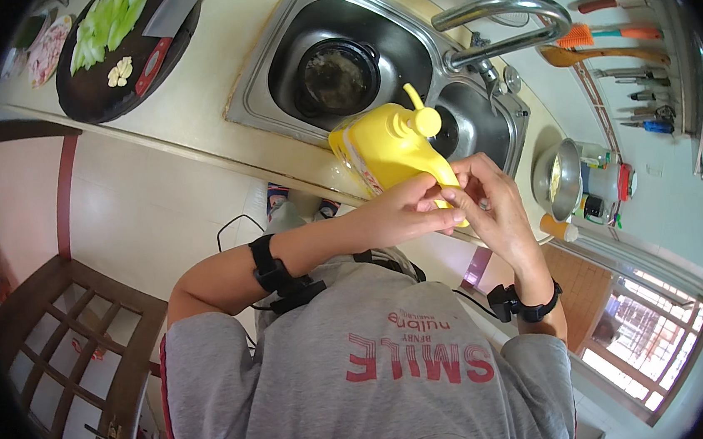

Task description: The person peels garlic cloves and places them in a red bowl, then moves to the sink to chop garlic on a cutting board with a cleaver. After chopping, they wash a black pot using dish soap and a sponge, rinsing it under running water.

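A yellow plastic pump bottle with a printed label leans over the front edge of the sink. My left hand grips the lower end of its handle, thumb and fingers on either side. From the right, my right hand pinches the same part of the handle, its fingertips close to those of the left. Part of the fingers is hidden behind the handle. The pump's nozzle points away from me. Beyond the bottle, a dark round pot with cloudy liquid sits in the larger basin of the steel sink.
A chrome faucet arches over the sink. At left, a round cutting board holds a cleaver, sliced green vegetable and garlic cloves. To the right stand a metal bowl and jars; utensils hang on the wall.
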`<act>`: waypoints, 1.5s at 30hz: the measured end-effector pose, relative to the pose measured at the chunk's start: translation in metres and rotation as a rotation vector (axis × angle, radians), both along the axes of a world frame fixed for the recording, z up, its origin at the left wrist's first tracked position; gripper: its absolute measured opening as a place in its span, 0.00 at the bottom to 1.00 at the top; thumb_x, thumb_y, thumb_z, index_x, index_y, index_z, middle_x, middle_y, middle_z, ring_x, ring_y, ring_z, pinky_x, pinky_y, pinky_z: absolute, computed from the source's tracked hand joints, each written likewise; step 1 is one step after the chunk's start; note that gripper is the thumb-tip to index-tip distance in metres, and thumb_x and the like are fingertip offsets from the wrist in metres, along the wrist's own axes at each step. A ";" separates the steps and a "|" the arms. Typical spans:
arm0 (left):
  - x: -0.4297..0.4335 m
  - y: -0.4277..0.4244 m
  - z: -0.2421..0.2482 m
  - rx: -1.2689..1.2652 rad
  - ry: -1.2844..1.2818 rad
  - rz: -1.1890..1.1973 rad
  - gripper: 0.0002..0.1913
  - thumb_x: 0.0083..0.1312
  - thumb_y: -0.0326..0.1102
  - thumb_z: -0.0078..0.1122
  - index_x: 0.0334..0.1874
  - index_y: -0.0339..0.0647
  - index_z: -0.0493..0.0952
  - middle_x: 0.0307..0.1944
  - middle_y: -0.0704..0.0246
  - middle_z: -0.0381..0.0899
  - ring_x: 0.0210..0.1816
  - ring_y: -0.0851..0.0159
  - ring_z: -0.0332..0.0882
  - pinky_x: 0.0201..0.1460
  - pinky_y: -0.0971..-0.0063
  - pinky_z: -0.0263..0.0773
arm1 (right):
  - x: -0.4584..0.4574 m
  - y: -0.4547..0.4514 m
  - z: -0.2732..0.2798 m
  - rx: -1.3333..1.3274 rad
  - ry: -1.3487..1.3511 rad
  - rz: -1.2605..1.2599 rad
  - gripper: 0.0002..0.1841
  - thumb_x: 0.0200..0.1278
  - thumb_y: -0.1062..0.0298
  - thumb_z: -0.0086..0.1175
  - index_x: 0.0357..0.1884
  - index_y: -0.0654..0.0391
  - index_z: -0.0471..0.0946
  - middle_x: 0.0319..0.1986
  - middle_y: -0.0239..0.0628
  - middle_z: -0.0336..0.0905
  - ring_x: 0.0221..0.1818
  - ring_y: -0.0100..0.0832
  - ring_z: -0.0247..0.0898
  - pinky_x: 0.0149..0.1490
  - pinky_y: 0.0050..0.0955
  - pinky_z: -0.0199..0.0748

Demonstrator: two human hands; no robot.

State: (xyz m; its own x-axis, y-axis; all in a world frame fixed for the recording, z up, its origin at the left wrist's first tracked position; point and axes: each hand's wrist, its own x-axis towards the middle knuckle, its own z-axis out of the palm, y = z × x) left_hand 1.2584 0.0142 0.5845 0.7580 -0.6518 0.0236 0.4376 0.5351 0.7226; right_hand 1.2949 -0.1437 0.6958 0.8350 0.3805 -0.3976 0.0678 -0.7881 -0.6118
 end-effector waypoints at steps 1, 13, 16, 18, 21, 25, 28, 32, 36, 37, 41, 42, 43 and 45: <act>-0.001 -0.004 -0.001 0.022 0.026 -0.007 0.16 0.76 0.37 0.52 0.60 0.37 0.67 0.50 0.70 0.73 0.45 0.77 0.71 0.48 0.77 0.73 | 0.003 0.001 0.001 -0.016 0.123 -0.077 0.21 0.63 0.72 0.61 0.58 0.58 0.73 0.36 0.37 0.71 0.33 0.30 0.70 0.38 0.28 0.71; 0.024 -0.010 0.004 0.014 0.158 0.064 0.15 0.79 0.44 0.45 0.47 0.36 0.67 0.38 0.61 0.84 0.17 0.75 0.69 0.21 0.82 0.69 | 0.056 0.016 -0.012 -0.039 -0.592 0.308 0.24 0.70 0.74 0.49 0.68 0.58 0.69 0.64 0.47 0.68 0.66 0.47 0.66 0.68 0.38 0.65; 0.024 -0.012 0.004 0.003 0.178 0.062 0.15 0.79 0.44 0.45 0.47 0.36 0.67 0.38 0.61 0.84 0.18 0.75 0.71 0.22 0.81 0.73 | 0.058 0.017 -0.017 -0.045 -0.688 0.331 0.24 0.64 0.82 0.51 0.64 0.61 0.73 0.61 0.47 0.71 0.62 0.47 0.71 0.64 0.38 0.70; 0.025 -0.013 0.003 -0.003 0.181 0.065 0.15 0.79 0.44 0.45 0.46 0.35 0.66 0.38 0.62 0.84 0.19 0.75 0.72 0.23 0.81 0.75 | 0.060 0.018 -0.018 -0.038 -0.709 0.321 0.26 0.58 0.88 0.50 0.61 0.63 0.76 0.59 0.47 0.73 0.62 0.47 0.72 0.65 0.39 0.71; 0.026 -0.014 0.002 0.000 0.188 0.070 0.15 0.79 0.44 0.45 0.46 0.35 0.66 0.37 0.62 0.83 0.19 0.75 0.72 0.23 0.80 0.75 | 0.064 0.020 -0.019 -0.054 -0.726 0.344 0.29 0.54 0.90 0.48 0.61 0.63 0.76 0.58 0.47 0.74 0.62 0.47 0.72 0.67 0.40 0.69; 0.028 -0.012 0.000 0.006 0.165 0.060 0.15 0.79 0.44 0.45 0.46 0.35 0.65 0.38 0.62 0.83 0.19 0.74 0.73 0.24 0.79 0.77 | 0.069 0.023 -0.022 -0.060 -0.700 0.374 0.31 0.49 0.91 0.46 0.60 0.64 0.76 0.57 0.48 0.75 0.62 0.46 0.72 0.69 0.44 0.66; 0.029 -0.011 0.000 -0.019 0.178 0.058 0.15 0.79 0.44 0.44 0.46 0.36 0.65 0.38 0.62 0.83 0.19 0.73 0.73 0.25 0.79 0.77 | 0.074 0.025 -0.025 -0.048 -0.676 0.399 0.31 0.49 0.91 0.45 0.59 0.65 0.76 0.56 0.48 0.75 0.61 0.46 0.72 0.70 0.46 0.65; 0.029 -0.012 -0.001 -0.016 0.182 0.041 0.15 0.79 0.44 0.44 0.45 0.36 0.65 0.39 0.62 0.83 0.20 0.73 0.73 0.25 0.80 0.75 | 0.077 0.024 -0.025 -0.041 -0.668 0.423 0.30 0.50 0.91 0.45 0.59 0.65 0.77 0.56 0.49 0.75 0.61 0.46 0.72 0.71 0.47 0.64; 0.024 -0.013 0.000 0.021 0.170 0.030 0.14 0.79 0.43 0.43 0.46 0.36 0.66 0.39 0.62 0.83 0.20 0.73 0.73 0.24 0.81 0.73 | 0.072 0.020 -0.022 0.026 -0.690 0.415 0.30 0.50 0.91 0.43 0.58 0.64 0.77 0.56 0.49 0.75 0.61 0.47 0.73 0.71 0.47 0.64; 0.023 -0.013 0.000 -0.004 0.161 0.054 0.14 0.79 0.43 0.43 0.46 0.36 0.66 0.38 0.62 0.83 0.20 0.73 0.73 0.24 0.81 0.73 | 0.071 0.019 -0.021 0.014 -0.686 0.405 0.30 0.50 0.91 0.43 0.58 0.64 0.77 0.56 0.49 0.76 0.61 0.47 0.73 0.71 0.48 0.64; 0.020 -0.012 0.002 0.005 0.147 0.066 0.14 0.80 0.42 0.43 0.46 0.35 0.67 0.37 0.63 0.83 0.20 0.73 0.73 0.24 0.81 0.72 | 0.071 0.017 -0.020 0.001 -0.718 0.395 0.30 0.50 0.91 0.42 0.58 0.64 0.78 0.55 0.48 0.76 0.61 0.48 0.73 0.71 0.49 0.63; 0.019 -0.011 0.002 0.011 0.134 0.078 0.14 0.80 0.42 0.43 0.46 0.35 0.67 0.36 0.63 0.83 0.20 0.73 0.73 0.24 0.81 0.71 | 0.071 0.016 -0.020 -0.010 -0.719 0.395 0.30 0.50 0.91 0.43 0.57 0.64 0.78 0.55 0.48 0.77 0.61 0.48 0.72 0.71 0.49 0.62; 0.018 -0.009 0.002 0.005 0.137 0.066 0.14 0.80 0.42 0.43 0.45 0.35 0.67 0.36 0.63 0.83 0.20 0.73 0.73 0.24 0.81 0.71 | 0.070 0.016 -0.020 -0.023 -0.720 0.395 0.30 0.50 0.91 0.43 0.57 0.64 0.78 0.55 0.48 0.77 0.61 0.48 0.72 0.71 0.49 0.62; 0.016 -0.007 0.002 0.007 0.104 0.075 0.14 0.79 0.42 0.44 0.45 0.35 0.67 0.36 0.63 0.83 0.19 0.74 0.72 0.23 0.81 0.70 | 0.068 0.016 -0.021 -0.037 -0.716 0.411 0.30 0.50 0.91 0.43 0.57 0.64 0.78 0.55 0.47 0.77 0.62 0.48 0.72 0.72 0.49 0.61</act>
State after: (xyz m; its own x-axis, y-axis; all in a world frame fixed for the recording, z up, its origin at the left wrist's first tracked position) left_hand 1.2745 0.0077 0.5867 0.8025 -0.5934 -0.0624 0.4697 0.5638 0.6793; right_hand 1.3627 -0.1276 0.6748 0.6878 0.7082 0.1595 0.7189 -0.6340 -0.2850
